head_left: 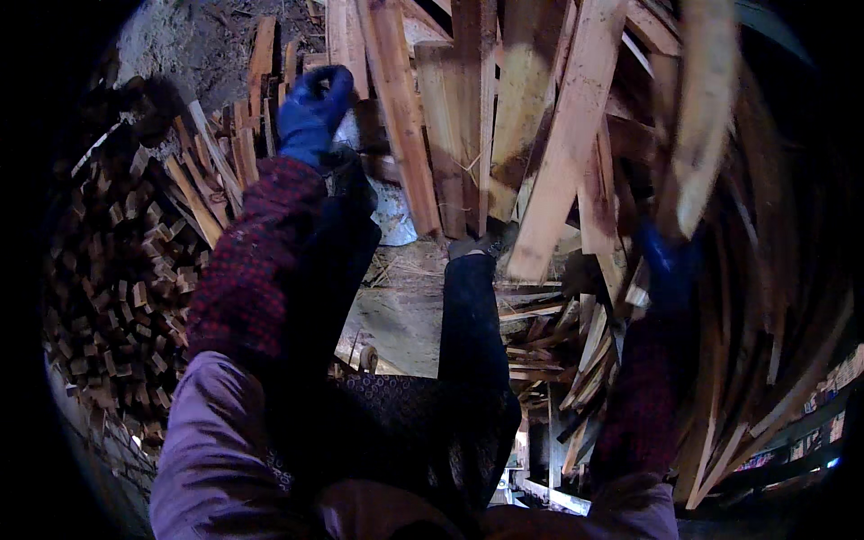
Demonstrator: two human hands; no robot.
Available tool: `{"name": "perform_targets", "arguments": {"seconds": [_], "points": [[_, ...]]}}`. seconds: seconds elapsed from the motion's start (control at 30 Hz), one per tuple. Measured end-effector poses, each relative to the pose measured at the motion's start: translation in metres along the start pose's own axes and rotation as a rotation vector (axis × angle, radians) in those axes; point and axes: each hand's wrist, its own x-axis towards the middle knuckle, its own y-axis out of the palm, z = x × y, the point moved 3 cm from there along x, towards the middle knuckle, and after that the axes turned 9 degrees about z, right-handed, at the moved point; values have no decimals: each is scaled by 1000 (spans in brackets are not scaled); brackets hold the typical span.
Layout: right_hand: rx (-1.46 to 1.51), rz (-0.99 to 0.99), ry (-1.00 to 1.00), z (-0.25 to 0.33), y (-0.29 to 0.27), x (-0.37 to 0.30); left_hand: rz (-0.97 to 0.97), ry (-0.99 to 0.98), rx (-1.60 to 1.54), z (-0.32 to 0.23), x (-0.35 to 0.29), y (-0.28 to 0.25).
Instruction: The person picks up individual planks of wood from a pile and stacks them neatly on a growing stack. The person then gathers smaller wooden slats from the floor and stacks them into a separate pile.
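My right hand [668,265], in a blue glove, grips the lower end of a long wooden plank [706,108]. The plank rises toward the far right and looks blurred. Its fingers are partly in shadow. My left hand [313,112], also blue-gloved, is above my left knee, its fingers loosely curved with a gap and nothing visible between them. Beside it stand upright wood strips [261,54]. Between the hands, several loose boards fan out away from me; a broad pale board [567,148] lies on top, and a narrower board [396,112] is nearer my left hand.
A stack of short-cut wood pieces [126,306] fills the left side. Long slats [765,234] are heaped along the right. More split wood [540,342] lies right of my legs. A pale sheet [392,214] is on the ground [396,310] near my feet.
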Motion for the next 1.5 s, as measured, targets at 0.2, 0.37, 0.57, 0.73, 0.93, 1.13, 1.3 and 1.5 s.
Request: {"name": "perform_targets", "arguments": {"seconds": [0.2, 0.37, 0.57, 0.73, 0.93, 1.13, 1.3, 1.5], "points": [[66, 276, -319, 68, 23, -33, 178, 293, 446, 16, 103, -6], [161, 84, -270, 123, 121, 12, 223, 129, 536, 4, 138, 31], [150, 49, -288, 122, 123, 11, 324, 8, -491, -49, 34, -7], [-201, -33, -571, 120, 130, -4, 390, 101, -611, 0, -95, 12], [-690, 75, -759, 187, 97, 60, 431, -401, -872, 86, -68, 92], [-310, 571, -348, 181, 110, 65, 429, -645, -1051, 90, -97, 111], [-146, 305, -456, 180, 164, -54, 246, -692, -1551, 162, -105, 126], [211, 364, -323, 124, 289, -103, 213, -566, -1609, 161, -108, 132]]}}
